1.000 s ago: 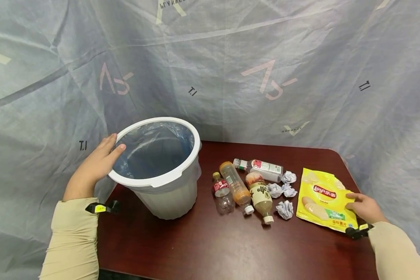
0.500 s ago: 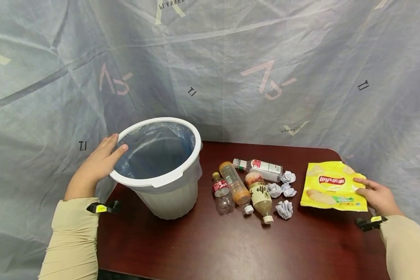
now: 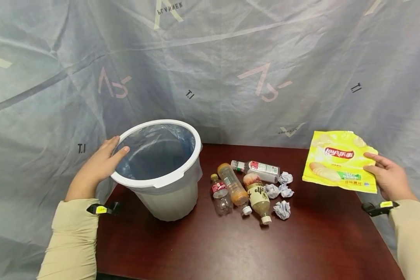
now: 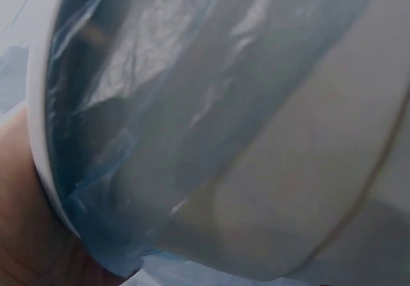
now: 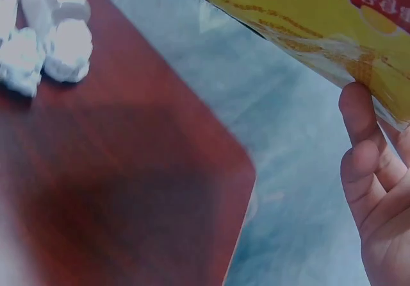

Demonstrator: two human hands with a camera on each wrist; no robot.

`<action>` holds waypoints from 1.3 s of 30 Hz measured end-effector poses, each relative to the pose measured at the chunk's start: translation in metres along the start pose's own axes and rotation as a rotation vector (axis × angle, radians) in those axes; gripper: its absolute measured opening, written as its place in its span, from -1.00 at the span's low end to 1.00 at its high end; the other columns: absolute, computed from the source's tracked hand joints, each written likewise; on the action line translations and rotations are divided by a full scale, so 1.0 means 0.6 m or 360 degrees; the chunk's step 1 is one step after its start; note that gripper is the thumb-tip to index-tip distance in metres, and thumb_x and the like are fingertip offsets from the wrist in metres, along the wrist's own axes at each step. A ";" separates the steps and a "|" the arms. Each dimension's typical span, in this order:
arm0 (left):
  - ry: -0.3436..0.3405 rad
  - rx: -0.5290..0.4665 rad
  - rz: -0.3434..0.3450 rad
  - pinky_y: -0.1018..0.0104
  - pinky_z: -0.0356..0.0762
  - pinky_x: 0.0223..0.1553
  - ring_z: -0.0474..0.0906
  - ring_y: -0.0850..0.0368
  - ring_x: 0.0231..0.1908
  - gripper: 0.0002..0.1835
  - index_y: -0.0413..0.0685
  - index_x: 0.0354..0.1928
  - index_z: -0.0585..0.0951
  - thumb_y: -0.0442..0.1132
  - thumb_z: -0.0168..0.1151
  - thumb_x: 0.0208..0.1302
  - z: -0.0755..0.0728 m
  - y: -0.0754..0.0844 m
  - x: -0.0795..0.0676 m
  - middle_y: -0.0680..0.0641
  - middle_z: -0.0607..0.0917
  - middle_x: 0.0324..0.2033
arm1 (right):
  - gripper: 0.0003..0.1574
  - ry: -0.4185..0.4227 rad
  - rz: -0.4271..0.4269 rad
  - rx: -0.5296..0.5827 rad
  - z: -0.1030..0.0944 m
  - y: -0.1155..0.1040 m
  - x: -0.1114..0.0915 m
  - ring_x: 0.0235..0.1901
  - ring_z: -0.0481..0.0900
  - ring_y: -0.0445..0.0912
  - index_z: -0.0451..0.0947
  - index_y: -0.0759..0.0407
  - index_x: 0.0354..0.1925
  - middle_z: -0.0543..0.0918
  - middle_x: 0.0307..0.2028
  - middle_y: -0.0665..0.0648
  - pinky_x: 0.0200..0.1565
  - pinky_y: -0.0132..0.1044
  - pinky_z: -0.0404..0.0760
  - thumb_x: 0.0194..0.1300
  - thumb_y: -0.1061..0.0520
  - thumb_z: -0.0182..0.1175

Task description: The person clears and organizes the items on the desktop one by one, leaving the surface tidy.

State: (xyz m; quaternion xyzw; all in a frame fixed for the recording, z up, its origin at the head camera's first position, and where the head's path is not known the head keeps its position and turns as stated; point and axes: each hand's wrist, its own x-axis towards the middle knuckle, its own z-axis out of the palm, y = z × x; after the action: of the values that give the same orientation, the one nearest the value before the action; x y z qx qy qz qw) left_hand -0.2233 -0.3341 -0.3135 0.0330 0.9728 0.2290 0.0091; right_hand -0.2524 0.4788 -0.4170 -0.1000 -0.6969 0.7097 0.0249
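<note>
In the head view my left hand holds the left rim of a white trash can, its thumb lying across the rim over the opening. A translucent bluish liner covers the rim and part of the outer wall in the left wrist view. Over the table's right side, my right hand pinches a yellow Lay's chip bag by its right edge. The bag is held up above the tabletop, its printed front facing the head camera. Fingertips press on the bag's underside in the right wrist view.
Several drink bottles lie mid-table: a small cola bottle, an orange-toned bottle, a peach-label bottle and a clear one. Crumpled paper balls lie right of them. Grey sheeting hangs behind the dark red table.
My right hand has lifted the chip bag off the table, moving it up and slightly right in the head view. My left hand stays at the trash can's rim.
</note>
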 end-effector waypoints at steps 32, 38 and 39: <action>-0.0013 0.0045 0.0053 -0.59 -0.21 0.30 -0.40 -0.46 0.51 -0.14 -0.07 0.62 -0.12 0.35 -0.38 0.55 0.010 0.023 0.008 -0.37 -0.17 0.56 | -0.46 -0.0376 -0.0588 0.0288 0.342 -0.273 0.025 -0.27 0.76 -0.12 0.65 0.13 0.19 0.67 0.03 0.07 -0.32 -0.34 0.73 0.26 0.39 0.35; -0.0056 0.0046 0.0006 -0.64 -0.24 0.25 -0.48 -0.51 0.48 -0.12 -0.01 0.63 -0.18 0.39 -0.42 0.52 0.008 0.030 0.007 -0.47 -0.32 0.52 | -0.48 -0.0383 -0.0703 0.0265 0.444 -0.282 0.025 -0.14 0.70 -0.10 0.67 0.14 0.16 0.63 0.11 0.15 -0.27 -0.37 0.72 0.27 0.45 0.28; -0.0059 0.0051 0.0002 -0.64 -0.24 0.25 -0.48 -0.51 0.48 -0.12 -0.01 0.63 -0.18 0.39 -0.42 0.52 0.008 0.031 0.006 -0.48 -0.33 0.52 | -0.48 -0.0384 -0.0713 0.0267 0.460 -0.282 0.025 -0.12 0.68 -0.09 0.67 0.15 0.16 0.63 0.12 0.16 -0.26 -0.38 0.72 0.27 0.46 0.26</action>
State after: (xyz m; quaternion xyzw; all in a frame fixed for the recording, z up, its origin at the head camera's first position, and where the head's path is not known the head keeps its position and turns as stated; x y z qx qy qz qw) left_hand -0.2259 -0.3150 -0.3093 0.0379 0.9760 0.2127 0.0266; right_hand -0.3335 0.2145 -0.2482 0.1445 -0.6382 0.7487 0.1062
